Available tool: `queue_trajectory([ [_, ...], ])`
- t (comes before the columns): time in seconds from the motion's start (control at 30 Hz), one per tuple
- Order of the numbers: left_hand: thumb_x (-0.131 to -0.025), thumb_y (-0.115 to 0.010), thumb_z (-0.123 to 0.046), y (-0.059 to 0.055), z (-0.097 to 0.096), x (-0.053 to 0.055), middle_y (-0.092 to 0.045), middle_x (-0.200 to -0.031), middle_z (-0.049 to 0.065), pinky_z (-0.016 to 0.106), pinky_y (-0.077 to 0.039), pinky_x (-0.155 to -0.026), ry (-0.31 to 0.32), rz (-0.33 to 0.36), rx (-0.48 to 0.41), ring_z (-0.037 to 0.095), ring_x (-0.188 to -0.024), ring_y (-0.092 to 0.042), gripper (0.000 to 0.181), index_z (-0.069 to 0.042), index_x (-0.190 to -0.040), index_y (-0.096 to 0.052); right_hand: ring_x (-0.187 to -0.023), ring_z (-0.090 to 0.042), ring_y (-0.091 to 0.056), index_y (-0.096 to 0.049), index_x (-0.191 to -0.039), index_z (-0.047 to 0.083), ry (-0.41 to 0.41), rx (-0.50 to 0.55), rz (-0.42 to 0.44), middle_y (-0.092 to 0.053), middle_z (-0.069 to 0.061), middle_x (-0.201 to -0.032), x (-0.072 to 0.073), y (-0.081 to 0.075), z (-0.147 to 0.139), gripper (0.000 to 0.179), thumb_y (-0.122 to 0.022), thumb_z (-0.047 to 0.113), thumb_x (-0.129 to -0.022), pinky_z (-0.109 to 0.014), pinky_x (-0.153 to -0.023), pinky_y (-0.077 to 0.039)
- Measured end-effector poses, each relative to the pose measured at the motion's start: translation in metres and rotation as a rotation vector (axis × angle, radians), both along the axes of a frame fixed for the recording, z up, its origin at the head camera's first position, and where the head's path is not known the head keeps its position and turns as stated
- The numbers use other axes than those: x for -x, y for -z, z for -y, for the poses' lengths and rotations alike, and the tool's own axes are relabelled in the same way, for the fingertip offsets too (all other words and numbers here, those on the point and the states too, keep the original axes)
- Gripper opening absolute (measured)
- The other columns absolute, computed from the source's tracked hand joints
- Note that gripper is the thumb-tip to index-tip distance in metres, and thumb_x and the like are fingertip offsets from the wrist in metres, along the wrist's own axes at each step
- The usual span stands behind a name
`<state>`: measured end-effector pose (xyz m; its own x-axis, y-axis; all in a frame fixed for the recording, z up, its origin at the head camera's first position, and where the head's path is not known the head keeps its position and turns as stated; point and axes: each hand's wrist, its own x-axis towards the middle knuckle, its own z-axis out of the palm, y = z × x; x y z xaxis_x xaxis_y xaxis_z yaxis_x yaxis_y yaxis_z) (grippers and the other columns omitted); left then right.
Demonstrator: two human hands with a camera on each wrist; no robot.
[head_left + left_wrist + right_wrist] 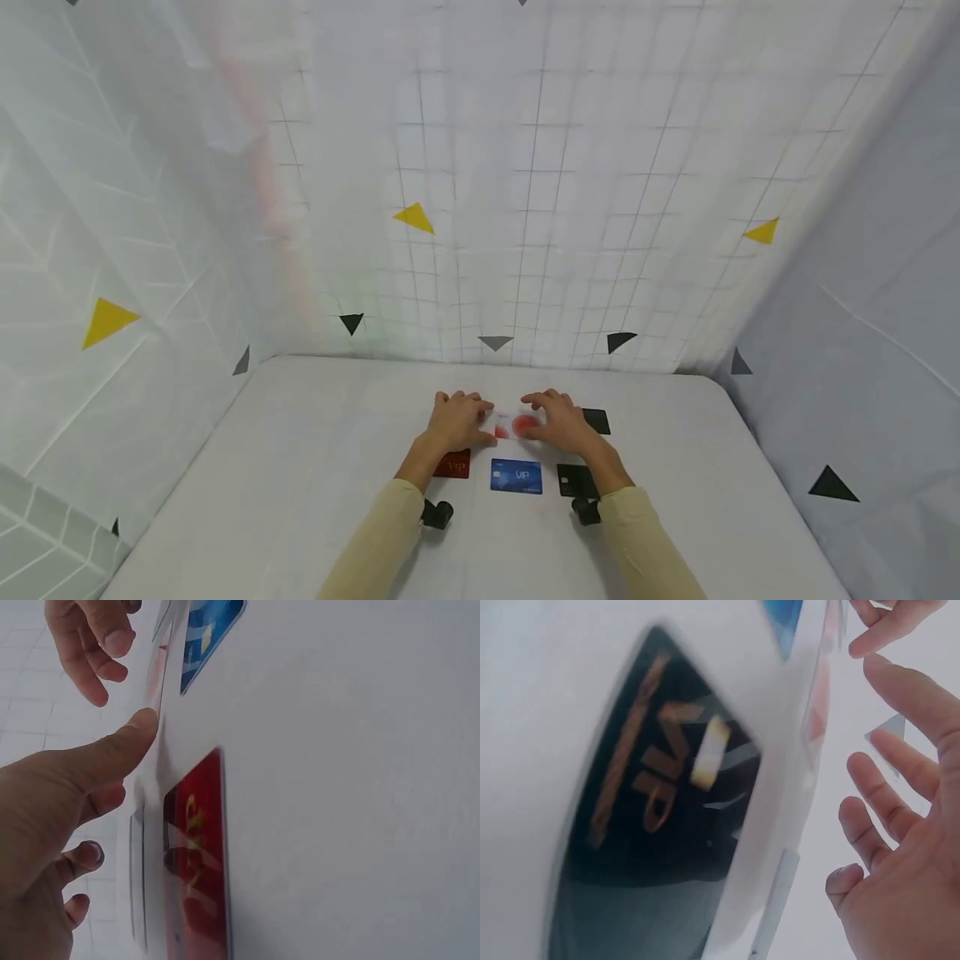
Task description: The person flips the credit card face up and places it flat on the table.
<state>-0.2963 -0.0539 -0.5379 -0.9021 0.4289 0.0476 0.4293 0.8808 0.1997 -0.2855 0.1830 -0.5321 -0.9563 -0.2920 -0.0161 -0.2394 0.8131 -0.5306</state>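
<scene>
A white-and-pink card with red round shapes lies at the back middle of the table, between both hands. At its left side is my left hand, thumb tip by the card's edge; touching or just apart, I cannot tell. From the right, my right hand hovers over the card's other end with loosely bent fingers. In the right wrist view those fingers are spread and hold nothing. A red VIP card lies under the left wrist, a black VIP card under the right. Between these is a blue VIP card.
Another dark card is partly hidden behind the right hand. A card's thin edge shows beyond the red card in the left wrist view. The white table ends at a white sheet wall with yellow and black triangles.
</scene>
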Motion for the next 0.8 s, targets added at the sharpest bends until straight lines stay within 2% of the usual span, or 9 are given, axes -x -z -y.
queue_trajectory([
  [0.2,-0.076,-0.083,-0.053,-0.004,0.019,0.003,-0.064,-0.094,-0.010,0.047,-0.033,-0.088,-0.053,-0.006,-0.051,0.018,-0.100,-0.056,0.063,-0.026,-0.131,-0.068,-0.119,-0.030,-0.047,-0.062,-0.137,0.018,-0.020,-0.010,-0.012,-0.061,-0.006,-0.125,0.004,-0.006,0.014,0.060,-0.081,0.038,-0.084,-0.064,-0.100,-0.036],
  [0.47,-0.077,-0.085,-0.048,-0.004,0.053,0.003,-0.064,-0.094,-0.007,0.051,-0.031,-0.090,-0.132,0.024,-0.092,0.019,-0.098,-0.055,0.063,-0.021,-0.131,-0.068,-0.117,-0.029,-0.048,-0.064,-0.134,0.016,-0.026,-0.020,-0.015,-0.062,-0.006,-0.125,0.011,0.002,0.032,0.063,-0.082,0.044,-0.081,-0.063,-0.099,-0.036],
  [0.6,-0.077,-0.085,-0.047,-0.004,0.071,0.004,-0.060,-0.089,-0.009,0.050,-0.030,-0.090,-0.165,0.028,-0.082,0.018,-0.094,-0.052,0.062,-0.020,-0.130,-0.069,-0.117,-0.032,-0.048,-0.065,-0.133,0.015,-0.051,-0.034,-0.023,-0.062,-0.007,-0.125,0.013,0.004,0.044,0.060,-0.083,0.041,-0.081,-0.064,-0.099,-0.036],
  [0.8,-0.076,-0.086,-0.046,-0.002,0.088,0.009,-0.057,-0.089,-0.007,0.054,-0.030,-0.093,-0.194,0.038,-0.067,0.020,-0.093,-0.049,0.063,-0.018,-0.130,-0.069,-0.121,-0.034,-0.047,-0.064,-0.134,0.017,-0.071,-0.118,-0.071,-0.059,-0.007,-0.131,0.018,0.008,0.064,0.062,-0.080,0.047,-0.082,-0.061,-0.100,-0.037],
])
